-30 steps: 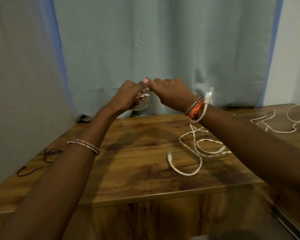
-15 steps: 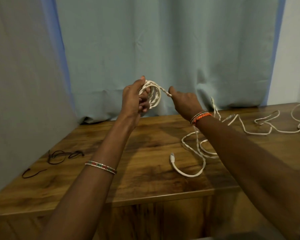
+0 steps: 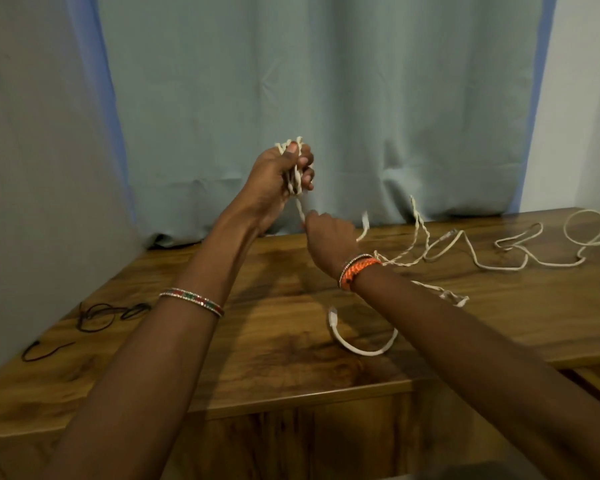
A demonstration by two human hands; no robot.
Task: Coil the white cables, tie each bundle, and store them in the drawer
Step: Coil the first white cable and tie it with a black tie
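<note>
above the table (image 3: 257,344), left hand (image 3: 281,174) grips the coil (image 3: 293,174); right hand (image 3: 329,237) just below pinches its loose cable (image 3: 301,213).

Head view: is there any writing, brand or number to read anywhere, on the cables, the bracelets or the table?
None. The white cables, the coil in the left hand, the bracelets and the table show no words, labels or numbers.
</note>
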